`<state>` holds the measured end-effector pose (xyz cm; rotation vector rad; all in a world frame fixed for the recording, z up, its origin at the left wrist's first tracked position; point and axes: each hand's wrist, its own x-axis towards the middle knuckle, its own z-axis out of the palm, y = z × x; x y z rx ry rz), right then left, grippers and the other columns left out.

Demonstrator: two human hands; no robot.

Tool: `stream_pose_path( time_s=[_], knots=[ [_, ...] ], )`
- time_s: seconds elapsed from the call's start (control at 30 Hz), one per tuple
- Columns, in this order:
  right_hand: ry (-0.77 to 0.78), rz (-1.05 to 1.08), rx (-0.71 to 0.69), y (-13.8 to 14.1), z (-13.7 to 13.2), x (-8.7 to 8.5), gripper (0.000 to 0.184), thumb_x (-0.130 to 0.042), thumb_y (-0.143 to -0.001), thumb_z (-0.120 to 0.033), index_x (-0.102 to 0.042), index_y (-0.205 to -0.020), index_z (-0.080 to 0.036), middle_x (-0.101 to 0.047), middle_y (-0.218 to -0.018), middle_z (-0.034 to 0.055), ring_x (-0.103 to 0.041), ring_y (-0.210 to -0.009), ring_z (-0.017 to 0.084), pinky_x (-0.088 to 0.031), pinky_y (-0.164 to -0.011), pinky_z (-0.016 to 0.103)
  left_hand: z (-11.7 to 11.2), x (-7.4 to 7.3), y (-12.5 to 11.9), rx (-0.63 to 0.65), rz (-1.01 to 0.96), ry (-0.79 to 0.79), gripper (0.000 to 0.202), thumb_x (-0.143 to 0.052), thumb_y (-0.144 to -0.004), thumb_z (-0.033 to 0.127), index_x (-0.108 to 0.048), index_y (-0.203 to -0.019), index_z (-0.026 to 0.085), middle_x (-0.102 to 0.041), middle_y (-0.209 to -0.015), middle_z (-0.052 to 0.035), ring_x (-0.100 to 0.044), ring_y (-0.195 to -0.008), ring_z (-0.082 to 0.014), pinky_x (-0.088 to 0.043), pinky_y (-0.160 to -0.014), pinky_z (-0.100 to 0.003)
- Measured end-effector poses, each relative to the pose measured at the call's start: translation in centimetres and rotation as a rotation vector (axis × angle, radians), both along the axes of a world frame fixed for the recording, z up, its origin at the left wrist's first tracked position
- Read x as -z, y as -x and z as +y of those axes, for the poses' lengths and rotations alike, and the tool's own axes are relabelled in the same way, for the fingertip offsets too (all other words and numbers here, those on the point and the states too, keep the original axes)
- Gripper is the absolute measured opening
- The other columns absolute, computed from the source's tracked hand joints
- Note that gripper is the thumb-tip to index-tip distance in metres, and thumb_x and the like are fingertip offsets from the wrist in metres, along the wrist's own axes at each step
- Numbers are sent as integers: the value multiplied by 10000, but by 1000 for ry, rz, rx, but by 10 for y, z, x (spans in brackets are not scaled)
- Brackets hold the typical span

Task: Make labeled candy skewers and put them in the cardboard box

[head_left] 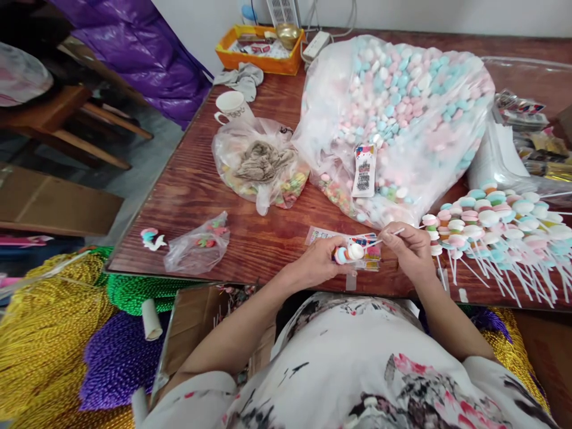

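Note:
My left hand (319,260) is closed around a short stack of pastel marshmallow candies (349,253), a white one on top. In my right hand (409,247), thumb and fingers pinch a thin white stick (373,242) beside that stack. Whether the stick enters the candies I cannot tell. Under the hands lie printed plastic packets (318,233) near the table's front edge. To the right of my right hand, a heap of finished-looking marshmallow skewers (491,220) lies with its white sticks pointing toward me.
A big clear bag of marshmallows (397,113) fills the back, with a stack of printed cards (364,171) on it. Left of it are a bag of gummies (257,167), a mug (232,107), an orange tray (286,67) and a small bag (196,244). Bead strands (44,333) hang below left.

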<state>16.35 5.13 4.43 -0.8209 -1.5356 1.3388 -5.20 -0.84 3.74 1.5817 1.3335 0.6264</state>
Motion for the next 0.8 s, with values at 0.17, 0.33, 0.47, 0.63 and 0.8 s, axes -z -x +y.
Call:
stream_pose_path(
  time_s=[0.17,0.33,0.47,0.63,0.8],
  knots=[
    [143,174,216,11,-15,18,142,-658,-862,-299,-665,-741,-224,-621,-635,-35,-543,-567,109,-452,-576,245,3,5,-10,-22,186,-44,400,-794,-698,344,-654,-1040,191,-709,-916,-22,-620,-818,-191,-445,-717,-274],
    [-65,149,171,7,-11,6,87,-622,-882,-256,-680,-819,-241,-647,-721,0,-595,-677,150,-483,-642,298,4,6,-18,7,84,2,455,-803,-680,314,-638,-1082,181,-703,-952,-17,-612,-856,-194,-450,-776,-288],
    [-261,5,-84,-5,1,-6,87,-609,-881,-204,-682,-857,-245,-650,-755,14,-590,-741,167,-482,-719,341,3,1,-17,-8,-197,143,419,-820,-651,265,-646,-1011,139,-673,-900,5,-583,-814,-153,-444,-770,-260],
    [-30,130,-199,-9,8,-4,92,-621,-884,-242,-679,-811,-242,-650,-731,-5,-598,-707,151,-489,-719,327,3,-12,-16,18,-342,236,518,-861,-597,342,-605,-997,137,-640,-874,7,-572,-771,-136,-454,-722,-248],
    [207,307,148,-5,13,1,152,-708,-814,-323,-670,-710,-218,-646,-618,-30,-599,-613,131,-497,-715,299,2,-18,-10,-56,231,-93,905,-848,-617,442,-406,-1372,207,-611,-1225,-102,-578,-1099,-272,-440,-941,-391]
  ],
)
